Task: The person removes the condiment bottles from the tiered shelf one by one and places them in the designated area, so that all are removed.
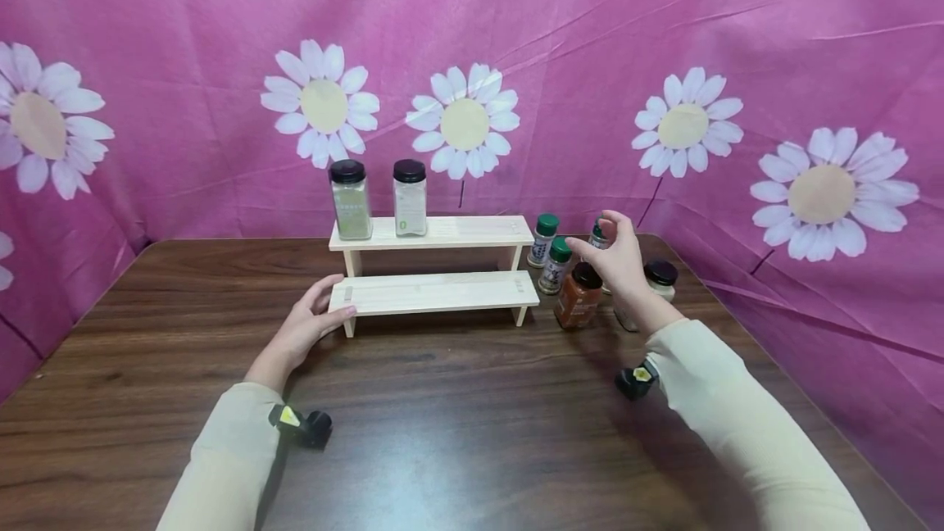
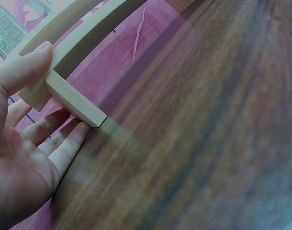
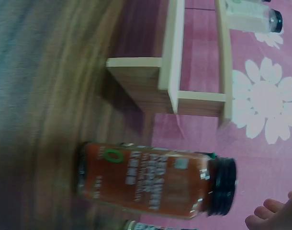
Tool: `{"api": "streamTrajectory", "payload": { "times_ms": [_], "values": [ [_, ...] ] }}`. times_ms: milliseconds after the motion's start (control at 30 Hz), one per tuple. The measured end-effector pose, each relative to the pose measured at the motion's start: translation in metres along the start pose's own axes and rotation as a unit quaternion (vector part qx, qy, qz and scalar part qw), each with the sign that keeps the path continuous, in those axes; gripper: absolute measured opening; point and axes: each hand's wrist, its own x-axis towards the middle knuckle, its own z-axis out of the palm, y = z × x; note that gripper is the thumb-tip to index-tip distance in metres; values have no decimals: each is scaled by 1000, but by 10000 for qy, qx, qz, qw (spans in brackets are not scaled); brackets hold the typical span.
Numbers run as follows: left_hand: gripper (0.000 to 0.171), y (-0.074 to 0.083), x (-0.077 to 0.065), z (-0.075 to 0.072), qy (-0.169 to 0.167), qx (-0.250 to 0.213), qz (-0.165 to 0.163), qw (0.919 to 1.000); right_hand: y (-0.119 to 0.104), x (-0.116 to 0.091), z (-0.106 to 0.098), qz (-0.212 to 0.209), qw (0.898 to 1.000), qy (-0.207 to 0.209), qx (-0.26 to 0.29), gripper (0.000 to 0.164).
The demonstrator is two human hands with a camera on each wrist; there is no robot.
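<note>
A two-step wooden rack (image 1: 435,292) stands on the table. My left hand (image 1: 306,326) holds its lower step by the left end; in the left wrist view the thumb lies along the board and the fingers touch the leg (image 2: 76,98). My right hand (image 1: 623,265) hovers over the spice jars to the right of the rack, thumb and fingers spread apart. Just below it is a jar of red-orange spice (image 1: 578,301) with a black lid, upright. A green-capped bottle (image 1: 598,236) shows between thumb and fingers, partly hidden by the hand.
Two black-lidded jars, one of green powder (image 1: 352,207) and one whitish (image 1: 410,203), stand on the upper step's left half. Two green-capped bottles, one behind (image 1: 542,242) and one in front (image 1: 553,269), stand beside the rack. Another black-lidded jar (image 1: 660,277) is partly behind the right wrist.
</note>
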Motion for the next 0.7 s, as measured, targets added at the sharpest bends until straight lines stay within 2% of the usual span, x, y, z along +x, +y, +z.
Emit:
{"api": "streamTrajectory", "payload": {
  "times_ms": [233, 433, 700],
  "values": [
    [69, -1, 0, 0, 16, 57, -59, 10000, -13, 14, 7, 7, 9989, -78, -461, 76],
    [69, 0, 0, 0, 16, 53, -83, 9999, -24, 24, 22, -29, 9994, -97, -337, 78],
    [69, -2, 0, 0, -11, 6, -57, 10000, -46, 26, 47, -98, 9997, -189, -132, 75]
  ]
}}
